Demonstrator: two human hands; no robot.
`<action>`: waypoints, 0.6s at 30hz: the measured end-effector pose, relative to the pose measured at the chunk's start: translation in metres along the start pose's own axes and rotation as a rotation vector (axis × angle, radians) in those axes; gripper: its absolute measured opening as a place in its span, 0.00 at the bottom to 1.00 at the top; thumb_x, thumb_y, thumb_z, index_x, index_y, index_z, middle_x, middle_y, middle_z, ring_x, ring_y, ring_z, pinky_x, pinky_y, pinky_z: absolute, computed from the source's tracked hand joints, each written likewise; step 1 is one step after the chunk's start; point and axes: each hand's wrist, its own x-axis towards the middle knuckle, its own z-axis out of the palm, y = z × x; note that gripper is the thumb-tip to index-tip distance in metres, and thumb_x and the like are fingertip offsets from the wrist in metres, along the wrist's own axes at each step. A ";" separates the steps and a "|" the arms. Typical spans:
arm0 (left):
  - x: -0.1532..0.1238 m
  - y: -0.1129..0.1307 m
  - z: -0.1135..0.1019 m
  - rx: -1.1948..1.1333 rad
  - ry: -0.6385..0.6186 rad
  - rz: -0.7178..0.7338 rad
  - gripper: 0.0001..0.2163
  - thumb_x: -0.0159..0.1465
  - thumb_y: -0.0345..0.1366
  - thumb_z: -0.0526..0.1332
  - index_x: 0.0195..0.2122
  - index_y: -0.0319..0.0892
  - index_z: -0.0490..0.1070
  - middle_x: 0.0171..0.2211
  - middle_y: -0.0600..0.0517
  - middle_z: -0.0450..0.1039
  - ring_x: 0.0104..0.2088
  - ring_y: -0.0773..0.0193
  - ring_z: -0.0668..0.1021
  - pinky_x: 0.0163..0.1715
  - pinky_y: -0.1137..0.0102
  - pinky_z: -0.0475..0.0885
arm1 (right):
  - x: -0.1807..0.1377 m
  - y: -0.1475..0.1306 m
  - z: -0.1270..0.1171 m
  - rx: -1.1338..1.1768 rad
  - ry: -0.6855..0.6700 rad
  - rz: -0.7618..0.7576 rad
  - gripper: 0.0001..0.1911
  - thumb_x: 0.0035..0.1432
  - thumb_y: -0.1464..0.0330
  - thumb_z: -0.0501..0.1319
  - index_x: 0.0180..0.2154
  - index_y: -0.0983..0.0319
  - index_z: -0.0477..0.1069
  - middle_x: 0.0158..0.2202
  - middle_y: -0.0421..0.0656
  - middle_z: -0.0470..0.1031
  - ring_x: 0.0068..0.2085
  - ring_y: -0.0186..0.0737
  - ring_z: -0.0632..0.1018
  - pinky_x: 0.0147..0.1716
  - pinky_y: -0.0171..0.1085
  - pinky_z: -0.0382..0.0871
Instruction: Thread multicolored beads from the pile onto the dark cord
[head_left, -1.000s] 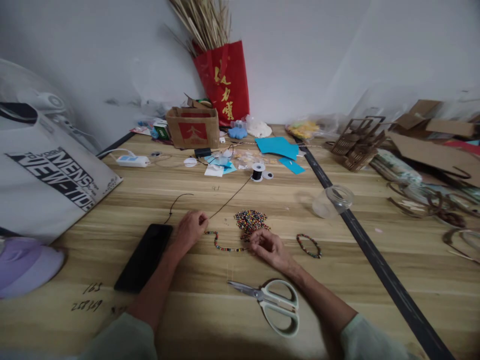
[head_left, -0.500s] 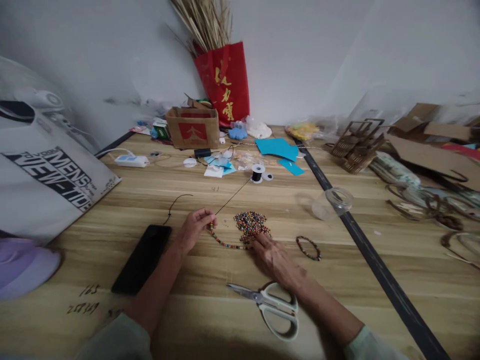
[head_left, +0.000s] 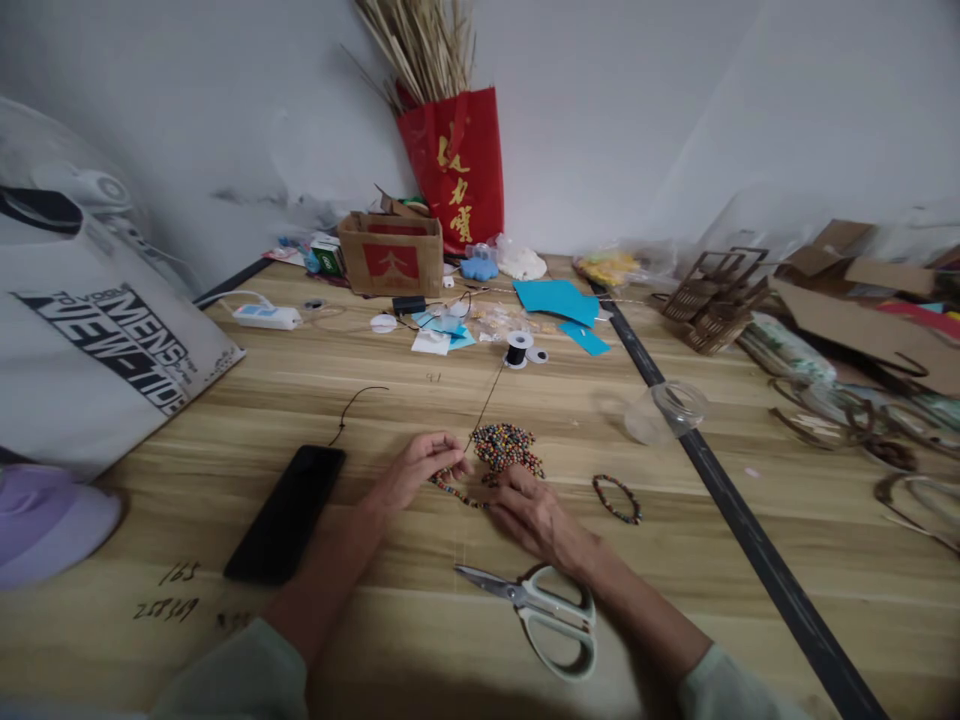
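Note:
A dark cord carries a string of small coloured beads (head_left: 455, 492), which sags between my two hands over the wooden table. My left hand (head_left: 426, 468) is closed, pinching the strand's left part where the cord runs up to a spool of black cord (head_left: 517, 349). Beside the loose bead pile (head_left: 506, 447), my right hand (head_left: 531, 508) has its fingers curled on the other end of the strand; their tips are partly hidden. A finished-looking bead bracelet (head_left: 617, 499) lies to the right. Scissors (head_left: 525, 605) with pale handles rest in front of my right forearm.
A black phone (head_left: 286, 515) lies by my left forearm. A clear round container (head_left: 666, 411) stands beyond the bracelet. Farther back are blue sheets (head_left: 556, 300), a cardboard box (head_left: 394, 262) and a red bag (head_left: 457, 170). A printed bag (head_left: 112, 330) stands at left.
My left hand has moved right, closer to my right hand and the bead pile. The strand between them is shorter and more slack, and the cord to the spool is steeper.

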 end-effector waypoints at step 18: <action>-0.006 -0.001 0.016 0.061 -0.161 -0.018 0.16 0.51 0.45 0.68 0.28 0.36 0.70 0.29 0.50 0.76 0.27 0.68 0.73 0.29 0.73 0.66 | -0.003 0.009 0.009 0.010 0.100 -0.084 0.10 0.66 0.73 0.51 0.45 0.61 0.69 0.37 0.47 0.68 0.39 0.40 0.70 0.38 0.37 0.69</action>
